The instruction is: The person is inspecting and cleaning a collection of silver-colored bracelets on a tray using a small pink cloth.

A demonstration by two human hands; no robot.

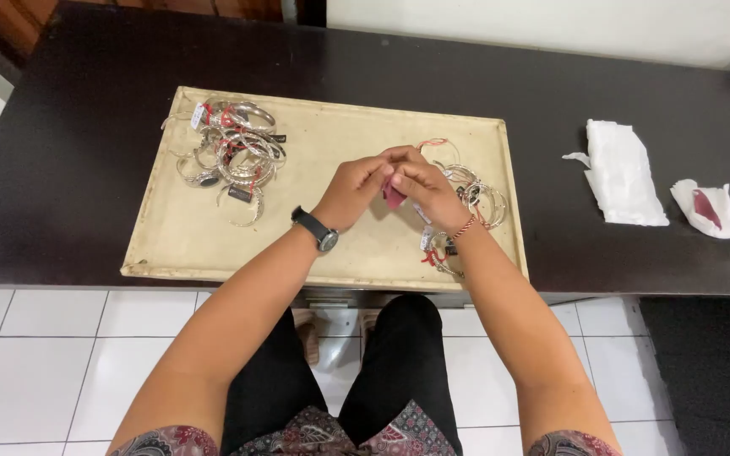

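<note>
Bangles are split on the tan tray (179,245): a big heap (231,156) at ten o'clock, fewer (466,207) at three o'clock, while a small red cloth (393,197) is pinched between left hand (352,190) and right hand (424,187) at centre.

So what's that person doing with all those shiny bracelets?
A person sits at a dark table with a beige tray in front of them. Both hands meet over the tray: the left hand and right hand pinch something small with a dark red piece between them. One pile of silver bangles lies at the tray's far left corner, another pile beside the right hand. White cloths lie off to the right.
</note>
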